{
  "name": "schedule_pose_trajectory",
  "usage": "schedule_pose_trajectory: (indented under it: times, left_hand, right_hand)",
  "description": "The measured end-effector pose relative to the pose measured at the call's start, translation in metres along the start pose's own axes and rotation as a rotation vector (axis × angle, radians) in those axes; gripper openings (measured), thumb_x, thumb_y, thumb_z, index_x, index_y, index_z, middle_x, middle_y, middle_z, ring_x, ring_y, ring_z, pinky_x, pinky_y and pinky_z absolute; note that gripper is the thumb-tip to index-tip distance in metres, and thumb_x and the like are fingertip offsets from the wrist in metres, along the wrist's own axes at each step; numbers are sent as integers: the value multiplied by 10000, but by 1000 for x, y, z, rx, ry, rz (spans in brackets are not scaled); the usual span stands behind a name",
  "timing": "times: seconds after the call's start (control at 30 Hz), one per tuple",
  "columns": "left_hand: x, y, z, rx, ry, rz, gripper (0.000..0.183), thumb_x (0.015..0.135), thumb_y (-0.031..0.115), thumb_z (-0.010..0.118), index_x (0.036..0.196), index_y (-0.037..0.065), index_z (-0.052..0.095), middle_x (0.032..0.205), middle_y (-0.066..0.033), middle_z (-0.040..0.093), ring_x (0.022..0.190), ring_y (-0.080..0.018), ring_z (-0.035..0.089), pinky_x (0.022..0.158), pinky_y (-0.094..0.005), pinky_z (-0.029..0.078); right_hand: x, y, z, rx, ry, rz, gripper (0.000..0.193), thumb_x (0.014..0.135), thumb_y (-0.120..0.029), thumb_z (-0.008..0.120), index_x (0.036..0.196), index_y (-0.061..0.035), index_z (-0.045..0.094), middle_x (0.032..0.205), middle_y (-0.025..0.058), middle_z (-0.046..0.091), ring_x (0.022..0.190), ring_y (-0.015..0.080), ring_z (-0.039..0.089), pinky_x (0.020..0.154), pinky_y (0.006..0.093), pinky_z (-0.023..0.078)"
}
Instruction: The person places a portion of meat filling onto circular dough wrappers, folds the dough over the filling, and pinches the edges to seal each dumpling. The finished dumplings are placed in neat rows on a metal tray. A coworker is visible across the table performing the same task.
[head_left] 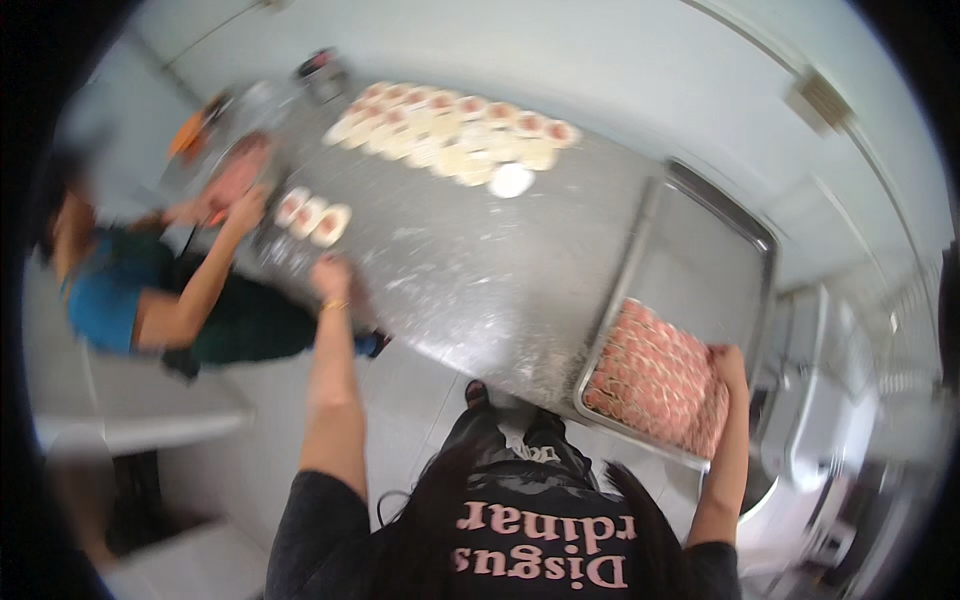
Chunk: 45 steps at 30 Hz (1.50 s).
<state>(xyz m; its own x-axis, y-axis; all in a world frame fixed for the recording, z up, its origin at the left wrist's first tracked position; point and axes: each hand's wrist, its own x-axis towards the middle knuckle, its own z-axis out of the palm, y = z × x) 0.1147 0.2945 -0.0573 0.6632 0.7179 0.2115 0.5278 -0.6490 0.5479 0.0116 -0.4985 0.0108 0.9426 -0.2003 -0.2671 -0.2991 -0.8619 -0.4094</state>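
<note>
Blurred by motion, my left hand (330, 275) reaches over the table's near left edge, just below a short row of pale dough rounds with pink filling (328, 226). I cannot make out its fingers. Over to the right, my right hand (730, 362) is at the far right corner of a block of pink dumpling-like pieces (650, 375), packed in rows in a metal tray (632, 262). Its fingers are curled in against the pieces; whatever they grip is hidden. Toward the back wall lie rows of dough rounds (440, 125), many topped with pink filling.
A co-worker in a blue top (105, 305) stands at the left, hands by a container of pink filling (240, 170). A dark jar-like object (320, 75) is at the back left. The steel table (460, 255) has white dusting. White equipment (815, 400) stands right of the tray.
</note>
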Motion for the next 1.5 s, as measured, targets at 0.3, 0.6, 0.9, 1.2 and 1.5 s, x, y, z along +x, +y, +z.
schedule_pose_trajectory:
  times: [0.3,0.6,0.9,1.2,1.5]
  left_hand:
    - [102,-40,19,78,-177,162,329,750,265,713,800,-58,670,789,-201,675,706,-335,638,658,-406,477]
    - [95,-18,22,-707,-258,-366,358,796,207,617,1046,-49,598,1043,-134,624,941,-256,608,812,-372,491]
    - [-4,10,-10,-1542,-429,-363,430,815,93,479,1195,-106,464,1218,-219,511,1129,-295,524,1002,-401,434]
    - [-168,124,-43,-1807,-819,-553,434,868,57,469,1275,-73,393,1287,-200,490,1199,-289,490,1034,-428,414]
    - [-278,187,-47,-1453,-941,-525,323,911,87,408,1211,-27,432,1150,-150,543,1035,-237,580,897,-365,502]
  right_hand:
    - [0,14,-13,9,78,242,243,733,-134,563,914,-128,724,908,151,674,857,319,647,787,379,507]
    - [-2,-11,0,33,94,159,260,708,-62,584,925,-94,724,918,155,679,858,302,657,783,361,517]
    - [1,-8,0,32,36,83,247,686,-54,598,896,-87,724,872,170,675,812,325,655,745,375,514]
    - [-7,-115,19,125,415,-272,334,775,-78,587,1102,-23,628,1056,182,630,883,318,629,736,379,514]
    - [-47,-286,148,1368,-500,-89,272,892,-137,576,1090,50,586,924,55,635,814,127,603,740,253,486]
